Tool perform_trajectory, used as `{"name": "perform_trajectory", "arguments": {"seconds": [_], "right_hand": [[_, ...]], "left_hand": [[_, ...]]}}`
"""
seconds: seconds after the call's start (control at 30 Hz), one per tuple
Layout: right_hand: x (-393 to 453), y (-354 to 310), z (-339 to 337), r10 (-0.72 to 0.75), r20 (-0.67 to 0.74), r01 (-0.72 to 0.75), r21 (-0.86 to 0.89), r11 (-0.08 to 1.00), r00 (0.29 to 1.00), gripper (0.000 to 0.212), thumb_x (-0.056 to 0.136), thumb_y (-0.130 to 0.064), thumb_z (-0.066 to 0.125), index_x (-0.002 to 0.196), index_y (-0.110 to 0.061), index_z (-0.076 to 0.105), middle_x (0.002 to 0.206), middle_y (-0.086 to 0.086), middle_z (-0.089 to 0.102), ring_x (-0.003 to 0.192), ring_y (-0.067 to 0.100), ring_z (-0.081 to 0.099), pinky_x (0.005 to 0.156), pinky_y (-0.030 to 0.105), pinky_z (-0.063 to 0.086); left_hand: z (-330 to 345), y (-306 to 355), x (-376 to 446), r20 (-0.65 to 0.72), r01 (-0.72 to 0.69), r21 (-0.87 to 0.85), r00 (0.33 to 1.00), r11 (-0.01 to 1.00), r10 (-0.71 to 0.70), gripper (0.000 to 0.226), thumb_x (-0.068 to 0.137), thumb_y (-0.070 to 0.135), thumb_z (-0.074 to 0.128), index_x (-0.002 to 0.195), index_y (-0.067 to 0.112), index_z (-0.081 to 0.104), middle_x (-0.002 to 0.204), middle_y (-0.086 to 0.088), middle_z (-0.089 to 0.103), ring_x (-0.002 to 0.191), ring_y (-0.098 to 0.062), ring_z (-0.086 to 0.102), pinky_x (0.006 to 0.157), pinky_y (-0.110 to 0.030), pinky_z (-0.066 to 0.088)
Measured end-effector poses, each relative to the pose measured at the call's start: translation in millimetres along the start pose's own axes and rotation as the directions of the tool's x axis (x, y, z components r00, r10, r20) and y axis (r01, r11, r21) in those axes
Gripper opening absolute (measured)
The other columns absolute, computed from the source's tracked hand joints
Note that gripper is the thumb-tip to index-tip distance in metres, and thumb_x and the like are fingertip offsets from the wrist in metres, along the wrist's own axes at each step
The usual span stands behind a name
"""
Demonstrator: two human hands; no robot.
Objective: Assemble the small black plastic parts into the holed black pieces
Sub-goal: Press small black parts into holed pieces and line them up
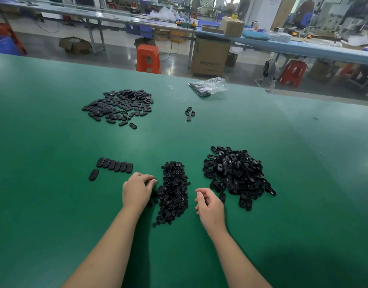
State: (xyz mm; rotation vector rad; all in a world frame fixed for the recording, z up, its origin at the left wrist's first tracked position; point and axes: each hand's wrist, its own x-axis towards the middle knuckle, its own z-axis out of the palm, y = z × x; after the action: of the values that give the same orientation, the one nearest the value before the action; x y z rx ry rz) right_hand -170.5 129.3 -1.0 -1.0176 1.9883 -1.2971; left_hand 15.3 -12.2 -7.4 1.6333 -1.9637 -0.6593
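L hand [137,189] at left edge of small-parts pile [173,190] on green worktop [54,132], fingers curled, can't tell if pinching a part, R hand [210,204] loosely curled, holding nothing, holed pieces heap [237,173] to its right, row of six pcs [115,165] far left.

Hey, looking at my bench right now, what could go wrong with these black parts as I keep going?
1. The left hand is at the edge of the small parts pile; a sweep could scatter them across the green table.
2. That pile lies close to the holed pieces pile, so the heaps may mix.
3. The neat row sits beside the left hand and could get knocked.
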Motion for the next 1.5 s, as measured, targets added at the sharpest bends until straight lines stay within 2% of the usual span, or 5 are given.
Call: {"name": "perform_trajectory", "arguments": {"seconds": [0.53,0.7,1.1,1.3,1.5], "right_hand": [[-3,0,-15,0.010,-0.048,-0.012,-0.042,0.999,0.999,0.016,0.103,-0.016,0.054,0.108,-0.027,0.064,0.092,-0.002,0.066,0.064,0.003,0.051,0.057,0.016,0.041],[14,10,-61,0.013,-0.230,-0.082,-0.296,0.952,0.973,0.009,0.100,-0.022,0.059,0.108,-0.023,0.065,0.107,-0.001,0.061,0.076,0.005,0.057,0.058,0.017,0.040],[25,17,-73,0.033,0.028,-0.003,-0.714,0.700,0.999,0.029,0.098,-0.036,0.064,0.122,-0.020,0.065,0.110,-0.007,0.058,0.082,0.009,0.055,0.070,0.024,0.041],[21,13,-65,0.128,-0.007,-0.126,-0.254,0.959,0.992,0.016,0.102,-0.016,0.058,0.114,-0.015,0.068,0.086,-0.003,0.069,0.060,0.003,0.065,0.060,0.015,0.052],[5,7,-37,0.105,-0.017,-0.106,-0.095,0.990,0.994,0.011,0.102,-0.023,0.057,0.101,-0.025,0.067,0.077,-0.004,0.065,0.059,0.007,0.059,0.059,0.028,0.055]], "left_hand": [[9,-6,-1,-0.110,-0.066,0.001,0.992,0.998,0.066,0.015,0.096,0.034,0.064,0.085,0.025,0.060,0.083,0.011,0.060,0.071,-0.010,0.055,0.082,-0.035,0.044],[7,-7,-6,-0.138,-0.010,-0.169,0.990,0.986,-0.014,0.016,0.101,0.030,0.057,0.086,0.025,0.052,0.064,0.008,0.060,0.061,-0.020,0.058,0.054,-0.032,0.042],[7,-8,-4,-0.140,-0.015,-0.193,0.990,0.981,-0.012,0.012,0.099,0.016,0.059,0.103,0.017,0.070,0.088,0.006,0.071,0.071,-0.009,0.061,0.061,-0.023,0.045],[7,-8,-3,-0.130,-0.012,-0.192,0.991,0.981,-0.014,0.026,0.100,0.011,0.056,0.120,0.012,0.072,0.115,-0.002,0.072,0.100,-0.020,0.066,0.089,-0.032,0.052],[7,-10,-3,-0.119,0.038,-0.224,0.991,0.974,-0.066,0.021,0.099,0.014,0.058,0.108,0.020,0.076,0.097,0.005,0.074,0.071,-0.010,0.059,0.063,-0.024,0.043]]}}
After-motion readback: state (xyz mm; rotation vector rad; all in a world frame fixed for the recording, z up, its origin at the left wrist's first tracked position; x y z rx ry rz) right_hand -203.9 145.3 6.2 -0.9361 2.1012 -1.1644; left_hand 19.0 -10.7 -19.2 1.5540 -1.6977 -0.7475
